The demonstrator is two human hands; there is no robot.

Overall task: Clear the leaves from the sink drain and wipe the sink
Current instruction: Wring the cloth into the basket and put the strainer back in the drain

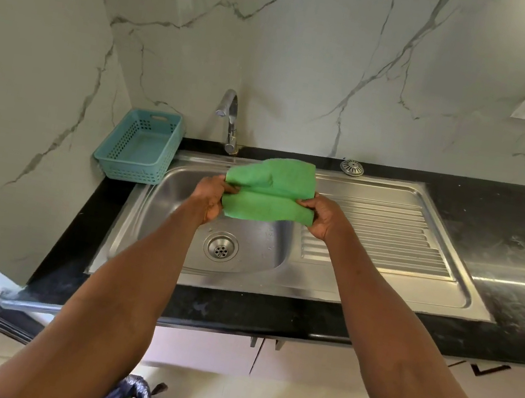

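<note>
With the drain [221, 247] showing no leaves, the green cloth [269, 190], pinched at each end by the left hand [211, 198] and right hand [322, 216] above the sink [165, 189] basin, should be folded into a flat pad before wiping toward the drain.

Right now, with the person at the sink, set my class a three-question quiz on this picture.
1. True or false: both hands grip the green cloth.
2. Where does the teal basket stand? A) left of the sink basin B) on the draining board C) in the basin
3. Fill in: no leaves show on the ____.

Key: 1 true: left hand, right hand. 2 A. 3 drain.
</note>
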